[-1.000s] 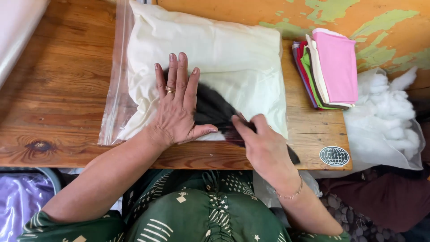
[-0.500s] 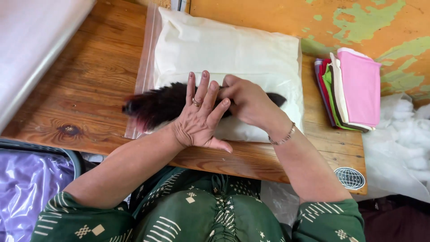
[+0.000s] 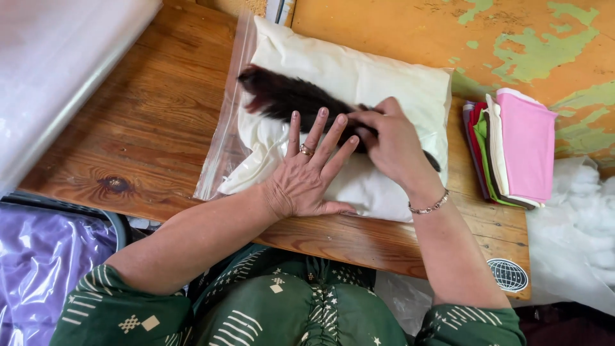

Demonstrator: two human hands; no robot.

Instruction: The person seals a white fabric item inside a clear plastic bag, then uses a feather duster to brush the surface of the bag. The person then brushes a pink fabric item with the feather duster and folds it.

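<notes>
Stack of folded coloured cloths [image 3: 512, 150] at table's [image 3: 128, 141] right end; white stuffing [image 3: 576, 237] beyond; purple plastic [image 3: 38, 269] lower left.

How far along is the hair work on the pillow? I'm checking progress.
Done: the dark hair bundle lies on the bagged white pillow. In hand: the left hand presses flat beside it; the right hand grips its near end. Left: the far end looks loose and fluffy.

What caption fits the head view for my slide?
Left hand lies flat on a cream pillow in a clear plastic bag while right hand holds a dark hair bundle on it.
</notes>
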